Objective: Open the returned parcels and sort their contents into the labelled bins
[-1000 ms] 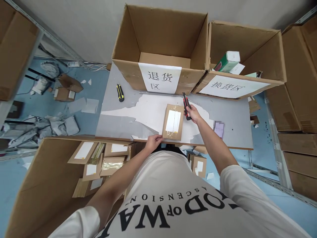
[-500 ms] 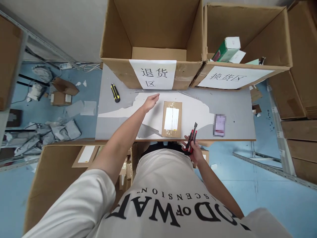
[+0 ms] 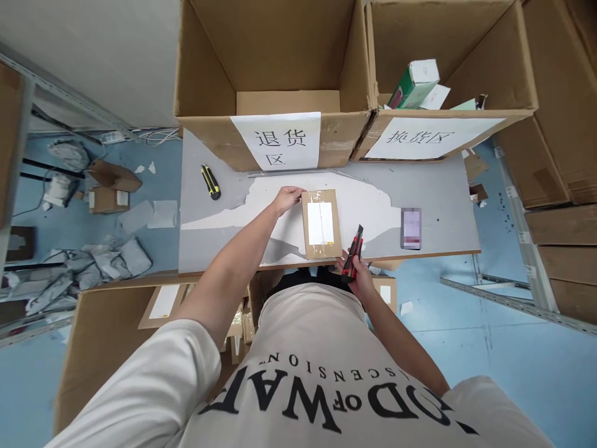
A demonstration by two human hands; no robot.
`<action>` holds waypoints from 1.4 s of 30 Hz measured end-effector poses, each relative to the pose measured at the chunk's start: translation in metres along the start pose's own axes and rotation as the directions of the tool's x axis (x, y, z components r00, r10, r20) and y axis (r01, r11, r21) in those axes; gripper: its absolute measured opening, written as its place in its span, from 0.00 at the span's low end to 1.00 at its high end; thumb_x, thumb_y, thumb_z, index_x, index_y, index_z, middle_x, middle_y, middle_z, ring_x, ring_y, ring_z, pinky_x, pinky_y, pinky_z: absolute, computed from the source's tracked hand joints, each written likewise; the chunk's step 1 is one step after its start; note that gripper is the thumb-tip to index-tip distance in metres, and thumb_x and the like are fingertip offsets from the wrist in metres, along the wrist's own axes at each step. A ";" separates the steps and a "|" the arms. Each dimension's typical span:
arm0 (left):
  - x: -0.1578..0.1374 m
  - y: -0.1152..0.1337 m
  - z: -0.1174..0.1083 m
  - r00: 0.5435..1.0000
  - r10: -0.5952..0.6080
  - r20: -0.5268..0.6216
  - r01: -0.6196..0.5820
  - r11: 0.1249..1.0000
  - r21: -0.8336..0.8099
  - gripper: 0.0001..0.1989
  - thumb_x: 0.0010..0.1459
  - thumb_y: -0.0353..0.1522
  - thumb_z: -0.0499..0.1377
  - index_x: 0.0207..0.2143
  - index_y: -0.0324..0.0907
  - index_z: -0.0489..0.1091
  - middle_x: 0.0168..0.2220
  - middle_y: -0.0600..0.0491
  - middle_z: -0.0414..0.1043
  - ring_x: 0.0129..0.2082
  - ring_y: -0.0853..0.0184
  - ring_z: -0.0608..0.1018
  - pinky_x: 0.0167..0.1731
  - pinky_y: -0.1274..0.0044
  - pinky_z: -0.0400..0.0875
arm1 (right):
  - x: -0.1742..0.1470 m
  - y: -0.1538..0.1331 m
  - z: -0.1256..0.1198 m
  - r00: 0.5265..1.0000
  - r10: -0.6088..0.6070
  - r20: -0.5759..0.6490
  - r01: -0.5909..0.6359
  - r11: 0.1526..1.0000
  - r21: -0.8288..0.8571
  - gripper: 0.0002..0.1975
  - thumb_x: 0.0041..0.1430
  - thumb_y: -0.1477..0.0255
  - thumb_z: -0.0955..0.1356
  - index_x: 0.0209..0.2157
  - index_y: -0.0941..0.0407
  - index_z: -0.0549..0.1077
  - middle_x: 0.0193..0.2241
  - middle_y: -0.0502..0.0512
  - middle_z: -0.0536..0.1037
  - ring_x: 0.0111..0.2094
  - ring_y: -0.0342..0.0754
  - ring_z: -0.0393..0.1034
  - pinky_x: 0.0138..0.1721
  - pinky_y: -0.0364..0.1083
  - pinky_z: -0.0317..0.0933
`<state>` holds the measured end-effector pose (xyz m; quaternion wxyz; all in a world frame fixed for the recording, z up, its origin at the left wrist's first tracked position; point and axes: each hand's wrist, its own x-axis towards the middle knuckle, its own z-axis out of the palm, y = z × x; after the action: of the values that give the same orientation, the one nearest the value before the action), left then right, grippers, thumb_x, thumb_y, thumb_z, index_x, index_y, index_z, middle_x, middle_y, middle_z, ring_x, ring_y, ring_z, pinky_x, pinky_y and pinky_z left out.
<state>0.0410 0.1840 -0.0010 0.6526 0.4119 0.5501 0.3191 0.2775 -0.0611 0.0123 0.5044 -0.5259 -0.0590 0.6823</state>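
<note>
A small taped cardboard box (image 3: 309, 239) with a white label (image 3: 321, 223) lies on the table in front of me. My left hand (image 3: 288, 199) is at its far left corner, the fingers closed against the edge there. In my right hand (image 3: 358, 274) is a red and black utility knife (image 3: 353, 254), pointing away from me with its tip up. The fingertips of that hand reach the near right corner of the box. A yellow and black utility knife (image 3: 211, 182) lies farther left on the table.
Two large open cartons with paper signs, the left one (image 3: 205, 140) and the right one (image 3: 508, 118), stand along the table's far side. The right carton holds a green and white box (image 3: 415, 84). A phone (image 3: 411, 228) lies at the right. Below left, a big carton (image 3: 102, 348) contains parcels.
My left hand has come from beside the box onto its far left corner. My right hand, still holding the knife, has moved closer to the near right corner. The view has shifted slightly.
</note>
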 end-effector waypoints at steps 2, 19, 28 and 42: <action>-0.015 0.002 -0.004 0.998 0.047 -0.039 -0.044 0.997 0.065 0.20 0.49 0.47 0.64 0.32 0.39 0.78 0.38 0.45 0.79 0.43 0.61 0.78 0.50 0.66 0.69 | 0.008 -0.016 -0.007 0.998 -0.056 -0.004 0.055 0.997 -0.048 0.19 0.51 0.55 0.72 0.43 0.45 0.70 0.49 0.50 0.77 0.48 0.51 0.75 0.55 0.57 0.66; -0.146 -0.074 0.011 0.788 0.086 -0.610 -0.003 0.991 0.136 0.22 0.53 0.44 0.61 0.41 0.36 0.77 0.39 0.48 0.80 0.44 0.58 0.80 0.45 0.71 0.75 | 0.137 -0.127 0.069 0.961 -0.067 0.268 0.185 0.876 -0.444 0.16 0.53 0.58 0.71 0.38 0.52 0.67 0.35 0.52 0.79 0.34 0.45 0.76 0.38 0.47 0.73; -0.148 -0.070 0.004 0.776 0.162 -0.610 0.043 0.950 0.308 0.28 0.54 0.44 0.60 0.53 0.37 0.70 0.52 0.41 0.73 0.52 0.56 0.76 0.53 0.67 0.70 | 0.113 -0.116 0.037 0.942 -0.222 0.250 0.317 0.832 -0.455 0.23 0.49 0.55 0.72 0.43 0.51 0.67 0.46 0.55 0.76 0.40 0.47 0.76 0.42 0.48 0.70; -0.083 0.011 0.033 0.953 0.188 0.236 -0.271 0.186 0.944 0.68 0.31 0.57 0.68 0.68 0.38 0.42 0.68 0.36 0.44 0.67 0.38 0.44 0.61 0.50 0.21 | 0.067 -0.104 -0.004 0.950 -0.098 0.297 0.287 0.649 -0.705 0.38 0.55 0.58 0.68 0.66 0.46 0.54 0.37 0.51 0.77 0.19 0.38 0.66 0.17 0.40 0.65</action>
<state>0.0584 0.1109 0.0479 0.2175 0.8143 0.5380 -0.0119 0.3503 0.0379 0.0295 0.3069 -0.5918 -0.4449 0.5980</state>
